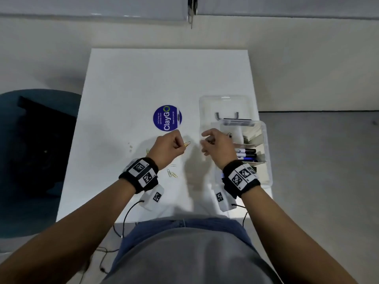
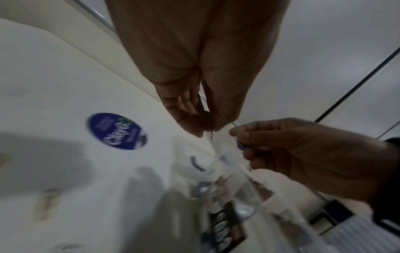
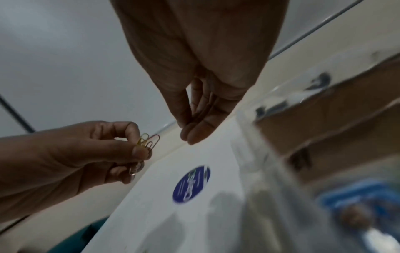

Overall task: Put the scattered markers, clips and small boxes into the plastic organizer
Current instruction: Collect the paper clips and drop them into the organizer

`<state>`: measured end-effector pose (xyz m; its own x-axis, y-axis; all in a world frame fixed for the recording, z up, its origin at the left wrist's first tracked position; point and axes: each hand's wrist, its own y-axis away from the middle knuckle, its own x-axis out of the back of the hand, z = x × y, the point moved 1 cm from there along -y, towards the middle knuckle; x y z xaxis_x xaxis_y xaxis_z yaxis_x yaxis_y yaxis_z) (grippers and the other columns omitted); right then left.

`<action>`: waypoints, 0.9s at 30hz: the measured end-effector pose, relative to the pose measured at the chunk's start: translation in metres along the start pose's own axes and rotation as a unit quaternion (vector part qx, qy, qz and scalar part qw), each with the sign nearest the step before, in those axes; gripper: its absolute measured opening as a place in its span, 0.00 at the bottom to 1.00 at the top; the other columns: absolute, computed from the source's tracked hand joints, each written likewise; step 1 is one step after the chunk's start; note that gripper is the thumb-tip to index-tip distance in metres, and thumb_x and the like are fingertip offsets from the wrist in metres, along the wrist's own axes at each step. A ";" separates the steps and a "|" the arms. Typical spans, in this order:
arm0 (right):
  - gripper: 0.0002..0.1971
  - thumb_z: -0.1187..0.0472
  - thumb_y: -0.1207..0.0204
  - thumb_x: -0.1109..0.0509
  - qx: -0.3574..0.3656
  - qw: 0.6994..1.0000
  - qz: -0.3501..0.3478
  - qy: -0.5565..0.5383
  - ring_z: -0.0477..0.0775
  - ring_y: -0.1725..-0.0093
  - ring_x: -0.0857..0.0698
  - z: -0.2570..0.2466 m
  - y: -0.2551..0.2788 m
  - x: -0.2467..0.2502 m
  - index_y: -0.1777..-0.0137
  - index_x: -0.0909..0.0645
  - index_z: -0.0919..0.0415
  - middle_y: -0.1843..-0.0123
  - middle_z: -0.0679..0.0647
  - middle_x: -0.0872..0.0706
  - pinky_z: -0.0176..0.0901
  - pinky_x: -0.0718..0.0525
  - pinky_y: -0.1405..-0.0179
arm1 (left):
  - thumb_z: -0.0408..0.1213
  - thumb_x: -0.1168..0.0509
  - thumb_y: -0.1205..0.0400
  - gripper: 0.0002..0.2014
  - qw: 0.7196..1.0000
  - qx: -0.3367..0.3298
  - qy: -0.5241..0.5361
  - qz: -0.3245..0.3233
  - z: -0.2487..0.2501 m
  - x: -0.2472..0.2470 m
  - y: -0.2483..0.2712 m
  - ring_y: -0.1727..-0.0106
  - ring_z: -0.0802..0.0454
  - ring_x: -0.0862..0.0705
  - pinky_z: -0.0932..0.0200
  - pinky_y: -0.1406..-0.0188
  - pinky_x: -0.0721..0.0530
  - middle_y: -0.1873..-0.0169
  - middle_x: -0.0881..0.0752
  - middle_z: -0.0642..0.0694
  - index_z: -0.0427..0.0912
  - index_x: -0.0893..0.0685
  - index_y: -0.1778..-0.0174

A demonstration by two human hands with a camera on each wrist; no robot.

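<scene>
Clips point(image 3: 148, 141) sit pinched between thumb and forefinger of our left hand point(image 1: 167, 147), their long axis pointing right in the head view toward our right hand point(image 1: 218, 147), which hovers just beside them — fingers loosely bent, and we cannot tell whether it holds anything. Beyond that right hand, at centre right of the frame, stands the plastic organizer point(image 1: 266, 140) with markers point(image 1: 246, 154) already lying in it, so we judge the right hand nearer to it for a hand-over. More paper clips point(image 1: 171, 173) lie on the white table point(image 1: 143, 78) below the left wrist — a round blue sticker point(image 1: 167, 118) sits above the hands, pale floor around
</scene>
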<state>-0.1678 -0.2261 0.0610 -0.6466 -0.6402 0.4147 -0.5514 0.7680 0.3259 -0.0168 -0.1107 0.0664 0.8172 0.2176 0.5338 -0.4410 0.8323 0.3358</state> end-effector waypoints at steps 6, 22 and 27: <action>0.04 0.68 0.21 0.32 0.008 0.989 0.147 -0.019 0.52 0.66 0.10 0.012 0.002 0.092 0.49 0.17 0.63 0.60 0.54 0.12 0.40 0.11 0.65 | 0.33 0.30 0.25 0.06 0.993 -0.107 0.038 -0.033 0.098 -0.062 -0.041 0.68 0.58 0.18 0.70 0.69 0.22 0.68 0.14 0.51 0.43 0.21 0.63; 0.11 0.68 0.21 0.40 -0.032 0.977 0.156 0.139 0.60 0.54 0.11 0.056 -0.030 0.134 0.45 0.17 0.59 0.50 0.58 0.10 0.54 0.12 0.50 | 0.24 0.37 0.22 0.11 0.993 -0.104 -0.027 -0.038 0.121 -0.149 -0.090 0.48 0.46 0.13 0.54 0.44 0.16 0.48 0.11 0.42 0.38 0.15 0.47; 0.08 0.66 0.20 0.36 0.028 0.982 0.131 0.131 0.54 0.53 0.12 0.021 -0.020 0.097 0.45 0.17 0.60 0.48 0.55 0.10 0.40 0.16 0.53 | 0.30 0.37 0.20 0.06 0.996 -0.072 0.016 0.046 0.074 -0.089 -0.086 0.57 0.50 0.14 0.59 0.55 0.15 0.57 0.11 0.45 0.41 0.15 0.53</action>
<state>-0.2303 -0.3043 0.0770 -0.6161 -0.3881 0.6854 -0.4167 0.8990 0.1346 -0.0787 -0.2390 0.0473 0.7890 0.3101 0.5304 -0.4576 0.8727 0.1704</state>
